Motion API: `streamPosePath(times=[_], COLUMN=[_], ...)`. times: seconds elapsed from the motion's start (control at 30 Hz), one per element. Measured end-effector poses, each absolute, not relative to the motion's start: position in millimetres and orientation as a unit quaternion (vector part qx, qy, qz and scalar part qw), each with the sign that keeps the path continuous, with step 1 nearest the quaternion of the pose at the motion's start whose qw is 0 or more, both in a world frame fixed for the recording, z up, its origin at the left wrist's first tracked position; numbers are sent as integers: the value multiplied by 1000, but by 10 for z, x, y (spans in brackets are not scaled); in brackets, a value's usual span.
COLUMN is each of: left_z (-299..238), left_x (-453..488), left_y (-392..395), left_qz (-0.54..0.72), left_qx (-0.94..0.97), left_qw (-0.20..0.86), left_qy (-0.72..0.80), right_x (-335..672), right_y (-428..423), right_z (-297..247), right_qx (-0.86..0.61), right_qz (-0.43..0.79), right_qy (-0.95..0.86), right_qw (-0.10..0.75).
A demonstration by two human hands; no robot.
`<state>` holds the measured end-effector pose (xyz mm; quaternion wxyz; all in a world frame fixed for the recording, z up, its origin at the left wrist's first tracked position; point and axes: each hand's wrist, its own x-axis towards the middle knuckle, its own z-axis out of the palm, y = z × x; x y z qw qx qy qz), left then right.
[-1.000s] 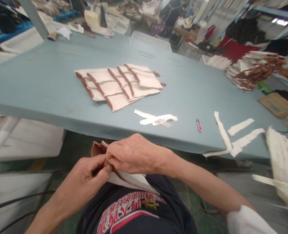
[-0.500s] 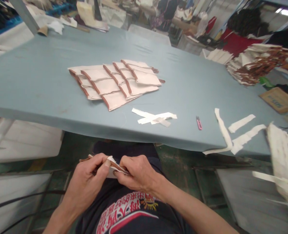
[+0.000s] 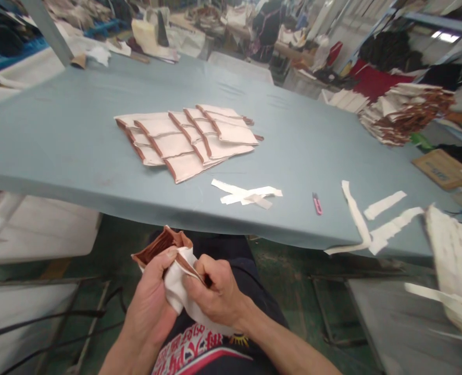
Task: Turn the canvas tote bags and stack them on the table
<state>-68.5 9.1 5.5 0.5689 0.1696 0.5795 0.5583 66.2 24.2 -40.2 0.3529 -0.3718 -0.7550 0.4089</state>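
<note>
Below the table's front edge, over my lap, both hands grip a white fabric piece with brown trim (image 3: 172, 255). My left hand (image 3: 150, 302) wraps its fingers round the piece from the left, thumb on the white cloth. My right hand (image 3: 211, 291) pinches the brown edge from the right. The brown side is folded upward and shows above my left fingers. On the blue-grey table (image 3: 78, 135) lie several similar white pieces with brown trim (image 3: 187, 138), overlapped in a fan.
Loose white strips (image 3: 246, 194) lie near the front edge, more white strips (image 3: 375, 219) to the right, with a small pink cutter (image 3: 316, 203) between them. A stack of trimmed pieces (image 3: 406, 112) sits at the far right. Cloth bundles and work tables crowd the background.
The hands have turned the fabric piece, so its brown side now sticks up above my left hand. My right hand shifted its pinch along the edge.
</note>
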Motion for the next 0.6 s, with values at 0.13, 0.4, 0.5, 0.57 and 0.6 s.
streamPosePath(times=[0.13, 0.4, 0.5, 0.57, 0.6], left_z=[16, 191, 232, 186, 141], left_x=[-884, -1034, -975, -956, -954], left_y=[-39, -38, 27, 54, 60], left_qz=[524, 461, 429, 413, 406], left_qx=[231, 446, 516, 550, 563], left_qw=[576, 483, 435, 413, 407], left_qy=[583, 596, 600, 597, 594], right_x=[778, 974, 1017, 1044, 1057], right_y=[309, 474, 483, 487, 486], right_z=[-381, -111, -134, -204, -251], right_qx=[-354, -270, -277, -289, -296], right_qz=[427, 296, 208, 153, 135], right_qy=[-756, -845, -881, -895, -898], right_qw=[347, 354, 322, 304, 297])
